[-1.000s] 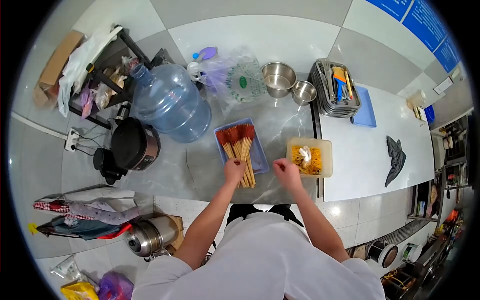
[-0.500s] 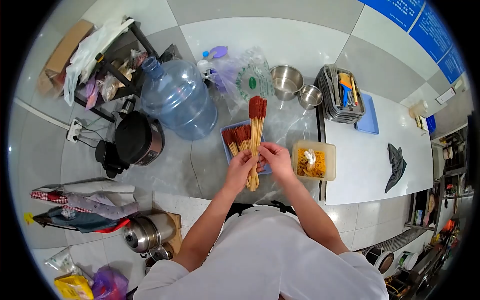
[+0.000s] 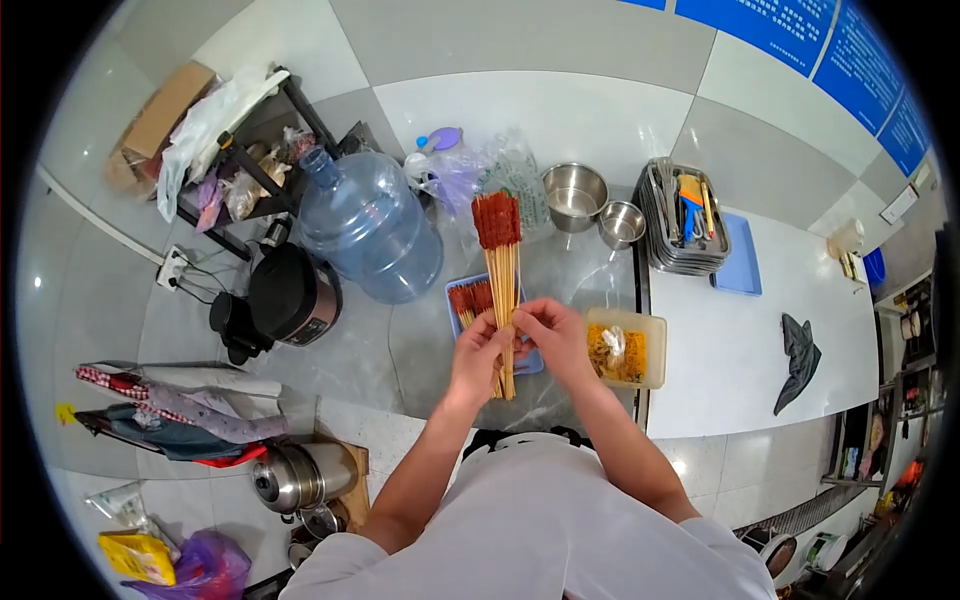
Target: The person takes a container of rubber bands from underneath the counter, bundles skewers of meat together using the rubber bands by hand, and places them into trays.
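A bundle of meat skewers (image 3: pixel 497 222), red meat on top and pale wooden sticks below, stands nearly upright in front of me. My left hand (image 3: pixel 480 352) is wrapped round the sticks at their lower part. From the other side, my right hand (image 3: pixel 551 335) pinches the same sticks, its fingertips partly hidden behind them. Behind and below the bundle sits a blue tray (image 3: pixel 453 292) with more red skewers (image 3: pixel 468 297) lying in it. Just right of my right hand is a plastic tub (image 3: pixel 654 352) of shredded orange food with something white on top.
A large water bottle (image 3: pixel 372 230) and a dark rice cooker (image 3: pixel 290 295) stand on the left of the counter. At the back are two steel bowls (image 3: pixel 575 192) and plastic bags (image 3: pixel 510 178). Stacked trays with utensils (image 3: pixel 687 215) and a dark cloth (image 3: pixel 797 363) lie to the right.
The bundle in my hands has tilted slightly left and its meat end has fanned wider. Fewer skewers show in the tray beside it. The whole view has shifted slightly.
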{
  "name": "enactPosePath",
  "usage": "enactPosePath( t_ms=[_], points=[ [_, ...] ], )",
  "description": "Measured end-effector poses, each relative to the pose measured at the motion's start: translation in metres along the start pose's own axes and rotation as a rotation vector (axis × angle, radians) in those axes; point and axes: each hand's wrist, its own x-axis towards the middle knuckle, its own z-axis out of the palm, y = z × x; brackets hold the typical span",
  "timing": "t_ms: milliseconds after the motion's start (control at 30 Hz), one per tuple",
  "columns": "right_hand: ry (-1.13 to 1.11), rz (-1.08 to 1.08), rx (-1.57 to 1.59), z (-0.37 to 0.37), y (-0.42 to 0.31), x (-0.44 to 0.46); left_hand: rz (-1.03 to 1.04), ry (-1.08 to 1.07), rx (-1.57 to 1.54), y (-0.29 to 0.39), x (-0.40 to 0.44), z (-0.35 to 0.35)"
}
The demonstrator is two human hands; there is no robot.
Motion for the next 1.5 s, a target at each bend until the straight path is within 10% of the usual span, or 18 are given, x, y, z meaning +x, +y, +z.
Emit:
enactPosePath(
  t_ms=[1500],
  points=[
    [-0.031, 0.018, 0.104, -0.003, 0.011, 0.019, -0.084, 0.029, 0.068, 0.003, 0.004, 0.001]
  ],
)
